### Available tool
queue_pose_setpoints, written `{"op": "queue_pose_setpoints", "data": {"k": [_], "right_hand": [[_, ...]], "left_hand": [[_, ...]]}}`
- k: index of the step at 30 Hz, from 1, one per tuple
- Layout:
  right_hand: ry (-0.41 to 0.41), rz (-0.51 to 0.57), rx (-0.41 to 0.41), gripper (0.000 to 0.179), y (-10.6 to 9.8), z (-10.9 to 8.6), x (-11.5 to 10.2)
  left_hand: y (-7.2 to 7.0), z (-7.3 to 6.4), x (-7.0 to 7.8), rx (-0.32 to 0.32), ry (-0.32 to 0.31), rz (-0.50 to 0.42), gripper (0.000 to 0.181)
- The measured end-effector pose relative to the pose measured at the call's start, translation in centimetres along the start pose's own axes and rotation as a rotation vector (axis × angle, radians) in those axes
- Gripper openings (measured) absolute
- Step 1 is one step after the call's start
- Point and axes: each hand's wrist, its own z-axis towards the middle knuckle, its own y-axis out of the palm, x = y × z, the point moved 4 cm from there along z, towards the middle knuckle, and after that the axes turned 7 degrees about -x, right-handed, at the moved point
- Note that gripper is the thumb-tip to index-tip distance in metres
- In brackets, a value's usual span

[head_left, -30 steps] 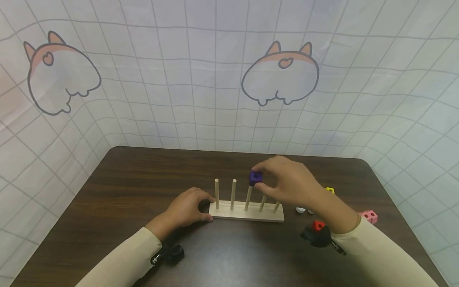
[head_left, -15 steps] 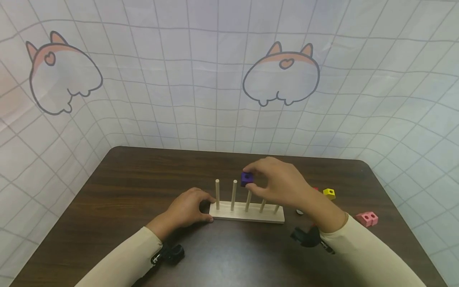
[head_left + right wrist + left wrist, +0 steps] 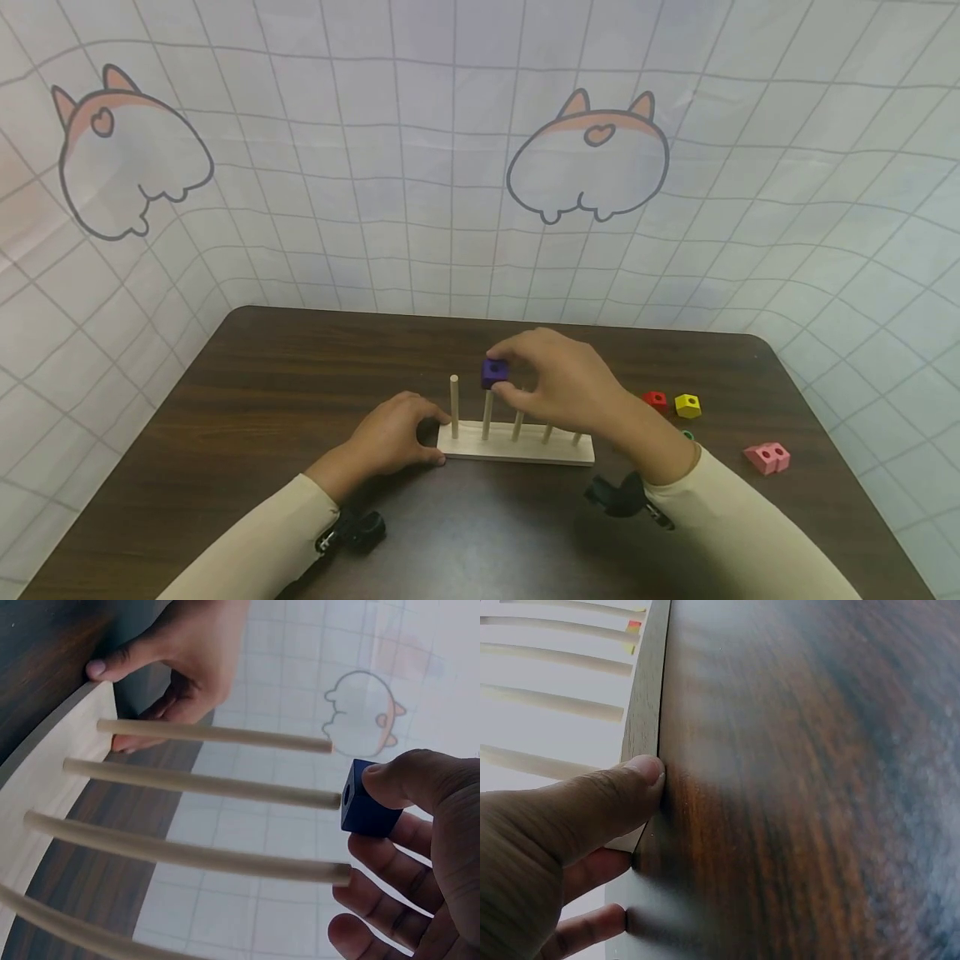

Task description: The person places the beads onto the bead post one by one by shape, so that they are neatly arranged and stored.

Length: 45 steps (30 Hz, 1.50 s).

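A wooden peg board [image 3: 517, 450] with several upright pegs lies on the dark table. My left hand [image 3: 392, 432] grips its left end, the thumb [image 3: 630, 787] at the front edge and fingers behind. Between thumb and fingertips, my right hand [image 3: 566, 379] pinches a purple block [image 3: 493, 373] with a hole through it. In the right wrist view the block [image 3: 369, 806] sits right at the tip of the second peg [image 3: 225, 786] from the left, its hole facing that peg. Whether block and peg touch, I cannot tell. The pegs carry no blocks.
Right of the board lie a red block [image 3: 655, 402], a yellow block [image 3: 687, 407], pink blocks [image 3: 768, 457] and a green piece [image 3: 687, 435] partly behind my right forearm. A white gridded cloth [image 3: 420, 167] hangs behind the table [image 3: 300, 358].
My right hand has carried the purple block leftward, from above the third peg to the second. The red, yellow and green pieces have come out from behind the forearm. My left hand stays put.
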Motion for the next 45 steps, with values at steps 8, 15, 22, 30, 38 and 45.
{"op": "queue_pose_setpoints", "data": {"k": [8, 15, 22, 30, 38, 45], "right_hand": [[0.009, 0.043, 0.005, 0.035, 0.6, 0.8, -0.8], [0.015, 0.058, 0.009, 0.035, 1.1, 1.4, -1.3], [0.038, 0.119, 0.008, 0.036, 1.5, 1.9, -2.0], [0.048, 0.185, 0.038, 0.031, 2.1, 2.5, -2.5], [0.100, 0.194, 0.021, 0.030, 2.9, 2.7, -2.9], [0.165, 0.256, 0.023, 0.032, 3.7, 2.5, -3.5]], "left_hand": [[0.0, 0.1, -0.1, -0.014, -0.021, -0.007, 0.047], [-0.1, 0.2, -0.1, -0.011, -0.013, -0.006, 0.047], [-0.1, 0.2, -0.1, -0.009, -0.015, -0.011, 0.047], [-0.2, 0.4, -0.2, -0.005, -0.017, -0.025, 0.047], [-0.3, 0.4, -0.2, -0.015, -0.039, -0.025, 0.048], [0.0, 0.0, -0.4, -0.019, -0.046, -0.042, 0.048]]}}
